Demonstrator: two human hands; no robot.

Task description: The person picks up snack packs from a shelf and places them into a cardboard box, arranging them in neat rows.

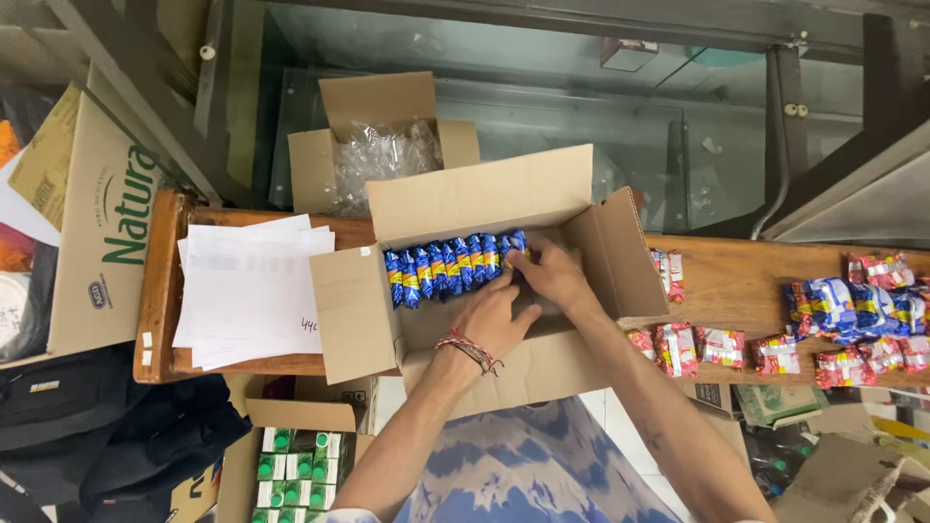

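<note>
The fingers of the right hand [552, 271] pinch the last blue packet at the right end of the row of blue packets [453, 263], which stands upright along the far wall of the open cardboard box [354, 310]. The left hand [494, 315] lies just beside it inside the box, fingers curled loosely near the row; whether they grip anything I cannot tell. A braided band circles the left wrist. The step in hand looks like seating one more packet in the row, and the next move would call for a steady press so that the neighbours stay upright. The box sits near the middle of the wooden bench [727, 281], its flaps spread. Toward the left end of the bench lies a stack of white papers [252, 291]; toward the right end, red packets [722, 347] lie scattered beside a heap of blue and red packets [862, 310].
</note>
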